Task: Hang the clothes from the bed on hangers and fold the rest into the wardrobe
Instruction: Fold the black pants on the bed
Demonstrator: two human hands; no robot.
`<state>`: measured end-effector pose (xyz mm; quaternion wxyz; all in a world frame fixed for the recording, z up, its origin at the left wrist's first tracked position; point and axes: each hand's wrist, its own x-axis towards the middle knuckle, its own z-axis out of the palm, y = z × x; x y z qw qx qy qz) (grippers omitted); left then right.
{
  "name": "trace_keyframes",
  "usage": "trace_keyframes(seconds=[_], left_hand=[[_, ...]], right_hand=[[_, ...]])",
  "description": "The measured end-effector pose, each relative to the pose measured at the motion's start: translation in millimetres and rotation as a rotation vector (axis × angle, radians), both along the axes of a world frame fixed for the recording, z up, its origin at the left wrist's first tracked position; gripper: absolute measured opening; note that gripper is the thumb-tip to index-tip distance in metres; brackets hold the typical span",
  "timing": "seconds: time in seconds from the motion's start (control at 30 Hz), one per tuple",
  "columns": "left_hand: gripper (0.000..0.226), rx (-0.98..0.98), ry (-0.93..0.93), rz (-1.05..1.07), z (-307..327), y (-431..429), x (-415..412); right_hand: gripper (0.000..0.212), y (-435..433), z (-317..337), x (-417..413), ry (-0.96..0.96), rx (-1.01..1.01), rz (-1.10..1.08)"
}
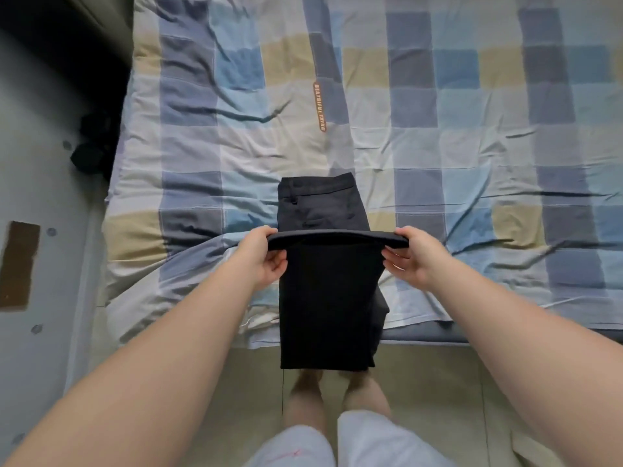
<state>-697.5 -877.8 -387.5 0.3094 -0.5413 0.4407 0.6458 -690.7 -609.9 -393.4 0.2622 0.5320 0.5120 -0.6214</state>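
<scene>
A dark bundle [90, 153] is lying on the grey floor [43, 183] beside the bed's left edge. A brown rectangular patch [18, 264] is showing nearer on that floor. Pale tiles [438, 399] are spreading below.

- The checked bedspread [438, 136] lies open and bare across its far and right parts; a hand could pass there freely.
- The dark trousers [323, 210] occupy the near middle, hanging over the bed edge and blocking the space between the two hands.
- The left hand [266, 256] and right hand [413, 256] flank the fold.
- A dark object [91, 153] sits on the floor just beside the bed's left edge.
- Legs and feet [305, 382] stand on the floor directly below the hanging cloth.
</scene>
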Motion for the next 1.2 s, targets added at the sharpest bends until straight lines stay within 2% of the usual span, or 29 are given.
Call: trace_keyframes(seconds=[0.27,0.4,0.47,0.73,0.93,1.2], left_hand=[[0.020,-0.012,0.070,-0.008,-126.2,9.0,-91.5],[0.043,0.030,0.144,0.025,-160.7,15.7,-87.6],[0.050,0.033,0.167,0.026,-166.2,20.1,-75.3],[0.054,0.040,0.107,-0.086,-154.2,44.4,14.4],[0.047,-0.016,-0.053,-0.189,-168.6,54.3,112.1],[0.040,-0.076,-0.290,-0.286,-217.9,40.4,217.5]], right_hand=[[0.017,4.8,-134.3,-96.4,0.008,-0.110,-0.009],[0.046,3.2,-169.7,-98.8,0.029,-0.205,0.022],[0.054,2.6,-175.7,-90.9,0.025,-0.237,0.024],[0.045,-0.7,-166.1,-13.0,-0.048,-0.308,0.032],[0.037,3.5,-187.2,90.8,-0.189,-0.281,0.031],[0.038,12.0,-231.4,214.2,-0.409,-0.236,0.032]])
